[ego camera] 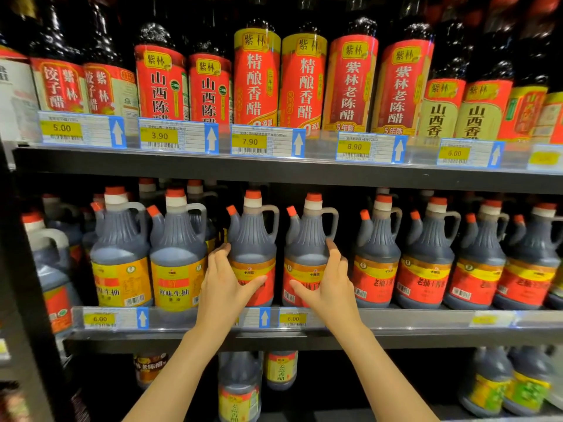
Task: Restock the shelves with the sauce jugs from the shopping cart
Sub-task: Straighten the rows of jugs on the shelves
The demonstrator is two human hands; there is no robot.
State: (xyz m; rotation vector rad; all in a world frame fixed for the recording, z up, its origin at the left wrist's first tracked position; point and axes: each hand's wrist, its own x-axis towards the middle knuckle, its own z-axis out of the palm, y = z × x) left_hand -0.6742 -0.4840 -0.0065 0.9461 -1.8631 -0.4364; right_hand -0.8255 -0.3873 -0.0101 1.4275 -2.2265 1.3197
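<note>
Only the two arms and the two hands of the person are in view. The left arm enters at the bottom middle of the frame, and the right arm enters at the bottom right. Both are bare up to the frame edge. The left hand and the right hand are bare too, with slim fingers.

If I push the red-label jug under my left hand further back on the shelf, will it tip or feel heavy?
Probably heavy: the red-label jug looks filled with dark sauce to its neck. Its wide body suggests sliding rather than tipping. The glossy label under your left hand may be slippery.
</note>
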